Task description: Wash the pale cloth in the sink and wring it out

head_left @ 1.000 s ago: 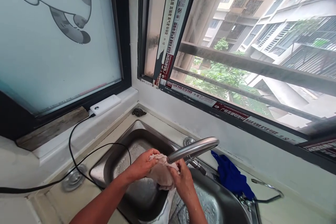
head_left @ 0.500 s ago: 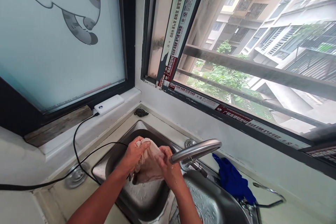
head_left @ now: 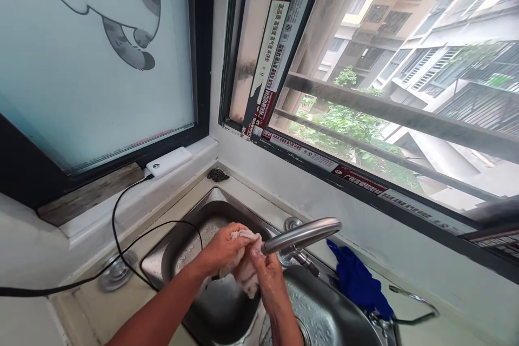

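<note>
Cloth [head_left: 243, 265] between hands [head_left: 247, 262] (seemingly wet)

Sink [head_left: 178, 251]: two basins side by side, set in the counter at the corner below two windows.
Faucet [head_left: 302, 234]: at the divider, spout reaching to 9 o'clock.
Hands: left hand [head_left: 221, 248] and right hand [head_left: 267, 275] meet on the cloth [head_left: 245, 270] over the left basin, just under the spout tip.
Rag [head_left: 359, 278]: at 3 o'clock of the faucet, on the rear rim.
Power bank [head_left: 169, 161]: on the sill at 11 o'clock of the sink; its cable [head_left: 121, 238] runs across the counter.
Scrubber [head_left: 218, 174]: in the corner at 12 o'clock of the left basin.
</note>
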